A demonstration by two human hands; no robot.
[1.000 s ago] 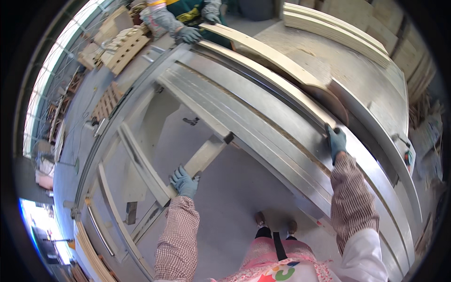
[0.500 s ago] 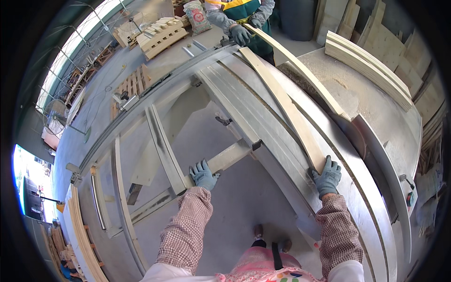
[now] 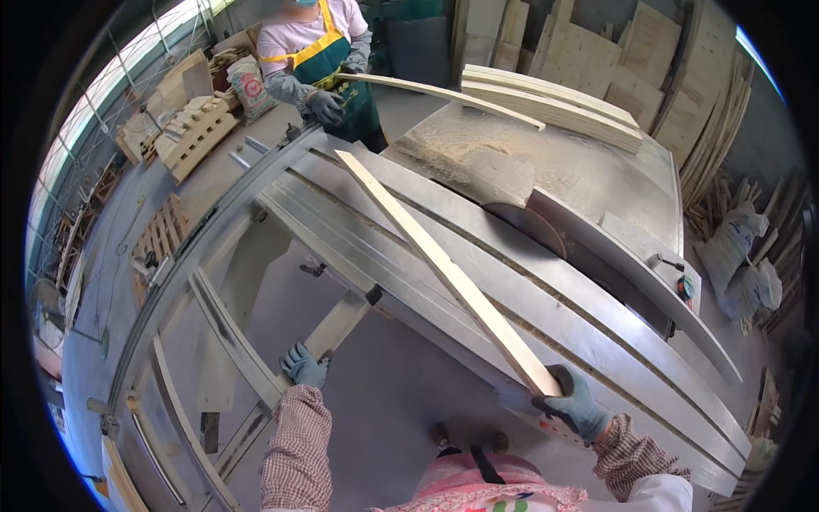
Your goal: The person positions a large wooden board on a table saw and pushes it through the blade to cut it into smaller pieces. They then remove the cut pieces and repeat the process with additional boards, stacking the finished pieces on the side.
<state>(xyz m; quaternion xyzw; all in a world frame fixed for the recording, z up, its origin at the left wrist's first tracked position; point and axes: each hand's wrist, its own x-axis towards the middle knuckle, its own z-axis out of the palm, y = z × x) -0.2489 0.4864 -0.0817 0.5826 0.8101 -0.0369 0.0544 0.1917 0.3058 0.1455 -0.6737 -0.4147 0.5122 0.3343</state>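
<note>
A long, narrow wooden strip (image 3: 452, 273) lies slantwise over the grooved metal saw table (image 3: 512, 290). My right hand (image 3: 578, 404), in a blue-grey work glove, is closed round the strip's near end at the table's front edge. My left hand (image 3: 304, 367), gloved alike, rests with fingers spread on a bar of the metal side frame (image 3: 328, 328). Beyond the strip, the round saw blade (image 3: 527, 227) stands out of the table beside a long metal fence (image 3: 631, 277). Whether the blade turns cannot be told.
Across the table a co-worker (image 3: 328, 68) in a green apron holds a second wooden strip (image 3: 452, 92). Stacked curved boards (image 3: 554, 107) lie at the table's far side, near sawdust (image 3: 461, 162). A pallet of wood pieces (image 3: 196, 132) stands at the back left; sheets lean on the wall.
My right hand has drawn the wooden strip nearer, away from the blade, and now wraps round its end. The co-worker's strip has moved off the blade toward the stack. My view has turned right.
</note>
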